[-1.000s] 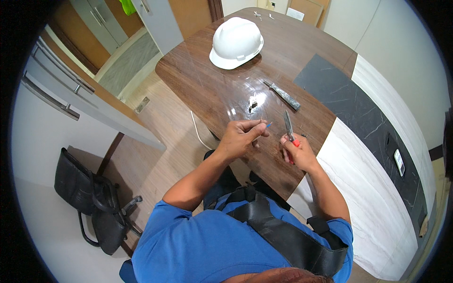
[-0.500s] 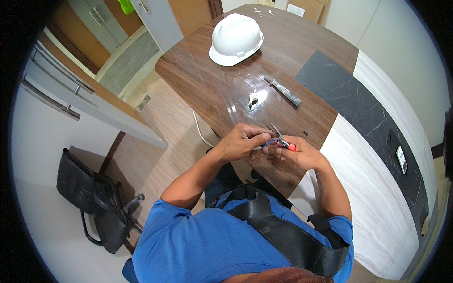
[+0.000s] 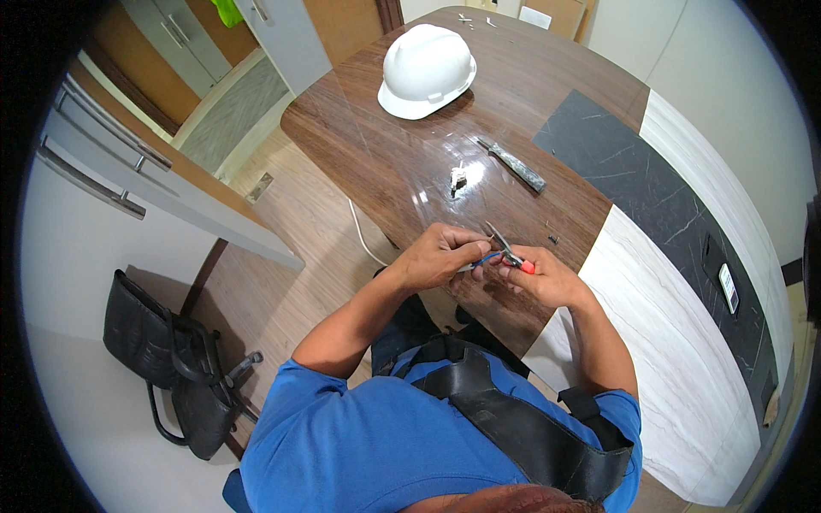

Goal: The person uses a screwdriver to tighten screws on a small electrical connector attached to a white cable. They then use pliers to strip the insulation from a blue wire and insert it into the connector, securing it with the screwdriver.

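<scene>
My left hand (image 3: 434, 258) pinches a cable with a blue wire (image 3: 488, 257) between thumb and fingers, over the near edge of the wooden table (image 3: 342, 120). Close against it, my right hand (image 3: 549, 278) is wrapped round pliers (image 3: 508, 253) with red handles. The jaws of the pliers point away from me and lie beside the left fingertips; whether they touch a wire I cannot tell. Beyond the hands lie a small white-and-metal part (image 3: 458, 180) and a grey-handled knife-like tool (image 3: 516, 168). A tiny dark scrap (image 3: 552, 239) lies near the right hand.
A white hard hat (image 3: 426, 73) stands at the table's far left. To the right, a phone-like device (image 3: 728, 289) lies on a black marble-look strip (image 3: 633, 145) beside white panels (image 3: 658, 342). A white cable (image 3: 363, 238) hangs by the table's left edge. A black chair (image 3: 141, 342) stands at left.
The pliers' jaws have shifted very slightly to the left and away from me. Both hands otherwise keep their places and their holds.
</scene>
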A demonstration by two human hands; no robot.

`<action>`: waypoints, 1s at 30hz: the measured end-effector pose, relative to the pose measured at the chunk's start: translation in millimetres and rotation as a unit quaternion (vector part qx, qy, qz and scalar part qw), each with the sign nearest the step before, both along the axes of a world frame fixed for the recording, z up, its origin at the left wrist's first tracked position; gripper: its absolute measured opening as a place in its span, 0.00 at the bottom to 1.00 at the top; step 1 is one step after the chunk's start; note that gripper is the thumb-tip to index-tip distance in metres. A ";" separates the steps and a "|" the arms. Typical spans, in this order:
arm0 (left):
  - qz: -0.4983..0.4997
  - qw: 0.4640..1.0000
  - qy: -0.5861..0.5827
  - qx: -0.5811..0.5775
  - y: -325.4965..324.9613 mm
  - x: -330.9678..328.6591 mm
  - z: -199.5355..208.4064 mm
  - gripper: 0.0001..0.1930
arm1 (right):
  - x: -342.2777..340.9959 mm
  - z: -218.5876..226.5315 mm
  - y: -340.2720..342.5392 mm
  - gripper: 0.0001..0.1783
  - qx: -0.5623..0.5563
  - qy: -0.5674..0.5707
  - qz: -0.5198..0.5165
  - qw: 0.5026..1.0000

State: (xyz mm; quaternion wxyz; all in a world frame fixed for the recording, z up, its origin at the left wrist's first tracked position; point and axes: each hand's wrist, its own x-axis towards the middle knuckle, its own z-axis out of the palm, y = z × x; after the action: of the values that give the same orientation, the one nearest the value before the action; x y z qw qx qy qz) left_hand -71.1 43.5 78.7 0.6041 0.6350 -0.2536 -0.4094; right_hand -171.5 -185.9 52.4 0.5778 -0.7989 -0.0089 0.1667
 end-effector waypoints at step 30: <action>0.047 0.991 0.115 -0.046 -1.7 11.2 -30.7 0.14 | 2.2 4.9 -52.0 0.37 -0.441 -0.121 -0.303 0.836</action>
State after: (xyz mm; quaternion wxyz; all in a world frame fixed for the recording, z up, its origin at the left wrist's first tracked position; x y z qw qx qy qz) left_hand -59.9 41.8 47.9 0.6763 0.5667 -0.1709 -0.4386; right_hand -169.3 -237.9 57.3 0.1800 -0.9456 0.2387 -0.1283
